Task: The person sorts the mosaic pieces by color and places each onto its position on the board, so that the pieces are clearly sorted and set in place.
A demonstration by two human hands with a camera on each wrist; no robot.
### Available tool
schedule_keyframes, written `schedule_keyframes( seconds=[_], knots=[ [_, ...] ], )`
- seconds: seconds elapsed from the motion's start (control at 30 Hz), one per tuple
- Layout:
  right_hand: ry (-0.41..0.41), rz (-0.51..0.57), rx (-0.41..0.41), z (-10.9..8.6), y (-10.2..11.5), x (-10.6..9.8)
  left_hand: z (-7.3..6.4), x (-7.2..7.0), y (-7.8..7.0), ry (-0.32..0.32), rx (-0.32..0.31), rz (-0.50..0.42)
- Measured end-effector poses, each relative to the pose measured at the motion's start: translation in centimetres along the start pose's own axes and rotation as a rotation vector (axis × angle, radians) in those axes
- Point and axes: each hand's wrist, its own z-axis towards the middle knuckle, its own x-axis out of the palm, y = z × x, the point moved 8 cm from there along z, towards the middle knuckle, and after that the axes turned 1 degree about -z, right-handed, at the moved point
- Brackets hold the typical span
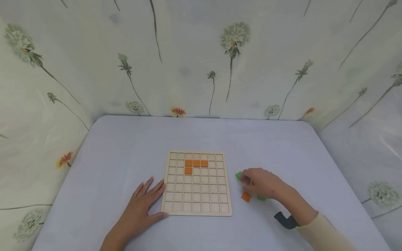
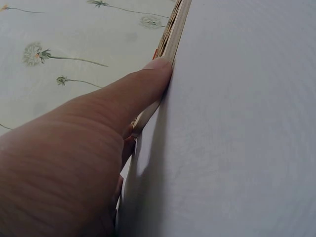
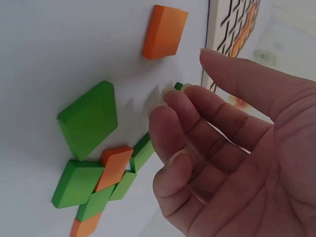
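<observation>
A pale wooden grid board (image 1: 196, 213) lies on the table with several orange square tiles (image 1: 196, 163) in its upper cells. My left hand (image 1: 139, 207) is spread beside the board, fingertips and thumb touching its left edge and lower left corner. To the right of the board my right hand (image 1: 263, 183) hovers over loose tiles, fingers loosely bent and thumb apart, with nothing between them in the right wrist view. Nearby lie a green tile (image 1: 238, 175) by the fingertips, an orange tile (image 1: 246, 197) and a larger-looking green tile (image 3: 91, 121). The hand hides some tiles in the head view.
Several green and orange tiles (image 3: 116, 168) lie in a cluster under the right hand. A dark strap-like piece (image 1: 286, 221) shows at the right wrist. The white tabletop (image 1: 132, 139) meets a flower-patterned backdrop (image 1: 188, 69) behind and at both sides.
</observation>
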Motion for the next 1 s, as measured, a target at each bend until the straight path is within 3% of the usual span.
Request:
schedule_keyframes(
  seconds=[0.3,0.73,1.0],
  knots=[
    [0.002,0.008,-0.03,-0.9,-0.1,0.5,-0.1,0.0,-0.1,-0.039,0.018,0.015],
    [0.034,0.035,0.015,-1.3,0.1,1.4,0.0,0.1,-0.1,0.033,-0.035,-0.001],
    [0.024,-0.009,-0.001,-1.2,0.3,1.5,0.0,0.1,-0.1,0.022,-0.023,0.002]
  ],
)
